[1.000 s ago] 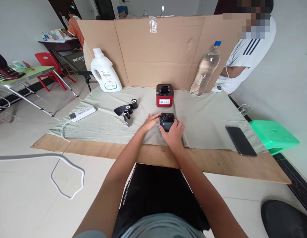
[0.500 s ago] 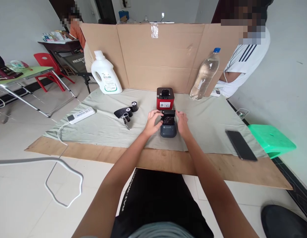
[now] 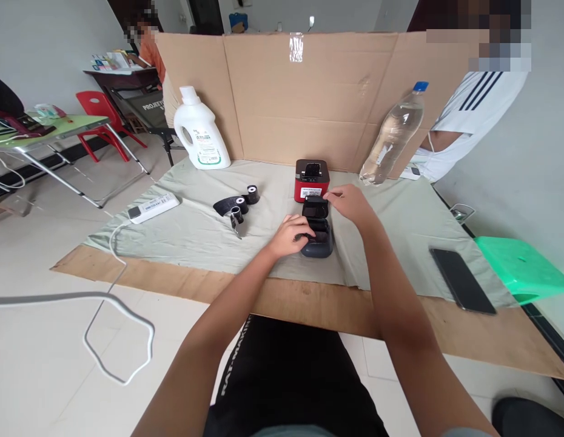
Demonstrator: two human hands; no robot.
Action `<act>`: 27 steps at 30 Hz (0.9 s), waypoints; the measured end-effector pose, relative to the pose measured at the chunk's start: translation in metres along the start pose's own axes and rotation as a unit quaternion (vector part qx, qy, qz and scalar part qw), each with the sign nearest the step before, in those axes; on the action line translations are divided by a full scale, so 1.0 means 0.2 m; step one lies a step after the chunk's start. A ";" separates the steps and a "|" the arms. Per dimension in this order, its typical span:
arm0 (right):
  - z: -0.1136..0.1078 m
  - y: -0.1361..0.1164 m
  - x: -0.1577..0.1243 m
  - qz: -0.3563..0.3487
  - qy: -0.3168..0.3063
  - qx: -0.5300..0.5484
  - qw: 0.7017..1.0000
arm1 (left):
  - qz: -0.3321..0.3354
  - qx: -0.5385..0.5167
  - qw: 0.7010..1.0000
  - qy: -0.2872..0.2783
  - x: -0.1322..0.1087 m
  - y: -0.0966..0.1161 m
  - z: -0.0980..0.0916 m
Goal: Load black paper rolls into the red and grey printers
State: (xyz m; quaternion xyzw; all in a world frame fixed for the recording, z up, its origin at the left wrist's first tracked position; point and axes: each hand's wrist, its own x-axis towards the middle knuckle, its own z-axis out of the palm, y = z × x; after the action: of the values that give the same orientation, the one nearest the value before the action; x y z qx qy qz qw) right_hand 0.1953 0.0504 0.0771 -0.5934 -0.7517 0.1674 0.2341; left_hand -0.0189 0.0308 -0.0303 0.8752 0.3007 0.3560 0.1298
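A dark blue-black portable printer (image 3: pixel 317 247) sits on the cloth in front of me, its black lid (image 3: pixel 315 207) raised toward the back. My left hand (image 3: pixel 291 235) lies over the printer's left side, its fingers closed around a small dark piece that I cannot make out. At the lid's upper right corner, my right hand (image 3: pixel 352 203) pinches the edge between thumb and fingers. Directly behind the lid stands a red and black box-shaped device (image 3: pixel 312 181) with a white label. Black ribbon rolls (image 3: pixel 240 203) lie to the left, a strip of dark film trailing from them.
A white detergent jug (image 3: pixel 202 133) and a clear bottle (image 3: pixel 393 136) stand before a cardboard screen (image 3: pixel 304 103). A power strip (image 3: pixel 153 208) lies left, a phone (image 3: pixel 461 280) right. A green stool (image 3: pixel 523 267) is beyond the table's right side. Two other people are behind the screen.
The lid now stands open, swung up and back. My right hand has moved up and right with its corner; my left hand has come down onto the printer's left side. The view has shifted slightly.
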 end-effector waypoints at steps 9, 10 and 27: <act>0.11 -0.13 0.01 0.071 -0.227 -0.200 0.950 | 0.009 -0.018 0.999 0.030 -0.02 -0.02 -0.01; 0.13 -0.13 0.00 0.071 -0.225 -0.217 0.947 | 0.012 -0.021 0.999 0.034 -0.02 -0.02 0.00; 0.03 -0.11 -0.03 -0.029 -0.132 -0.178 0.975 | -0.061 -0.173 0.972 0.146 0.00 -0.01 -0.01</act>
State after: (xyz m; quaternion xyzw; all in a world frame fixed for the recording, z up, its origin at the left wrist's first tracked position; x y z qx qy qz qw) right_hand 0.1750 0.0390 0.0825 -0.5762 -0.8106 0.1005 0.0280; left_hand -0.0214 0.0332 -0.0293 0.7578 0.3035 0.5182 0.2553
